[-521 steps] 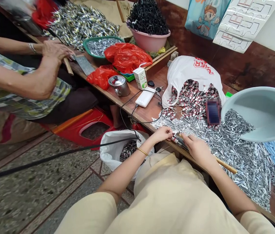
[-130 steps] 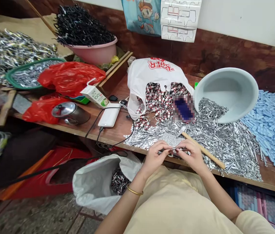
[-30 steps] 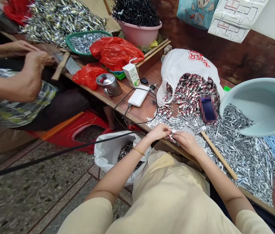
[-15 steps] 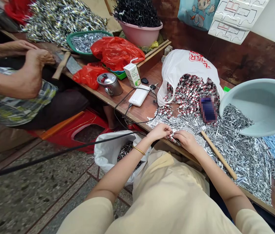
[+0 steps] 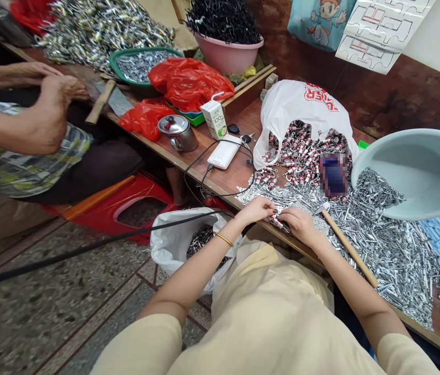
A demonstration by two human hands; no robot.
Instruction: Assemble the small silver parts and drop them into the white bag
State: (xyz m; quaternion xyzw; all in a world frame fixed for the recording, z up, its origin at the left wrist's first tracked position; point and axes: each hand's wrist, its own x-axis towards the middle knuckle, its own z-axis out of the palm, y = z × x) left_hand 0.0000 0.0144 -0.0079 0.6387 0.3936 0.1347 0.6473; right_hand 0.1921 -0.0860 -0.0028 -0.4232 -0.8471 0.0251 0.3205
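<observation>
At the table's front edge, my left hand [image 5: 259, 209] pinches a small red-and-silver metal piece [image 5: 276, 221] between thumb and fingers. From the other side my right hand [image 5: 298, 224] bends over the same piece, its fingertips closed together at it. Their exact grip is partly hidden. Just beyond the hands spreads a layer of small flat silver parts [image 5: 248, 192]. A hammer [image 5: 349, 246] with a wooden handle lies to the right of my right hand, its head close to my knuckles.
More red-and-silver pieces [image 5: 301, 148] spill from a white plastic bag [image 5: 282, 99]. Silver metal parts [image 5: 395, 265] heap beside a pale basin [image 5: 434, 161]. A cable runs from a power bank [image 5: 224, 153]. Below the edge stands a white sack [image 5: 167, 239]. Another person's arm [image 5: 16, 125] is at left.
The view has shifted slightly. Both my hands stay at the table edge around the small piece, which shows a little more between them.
</observation>
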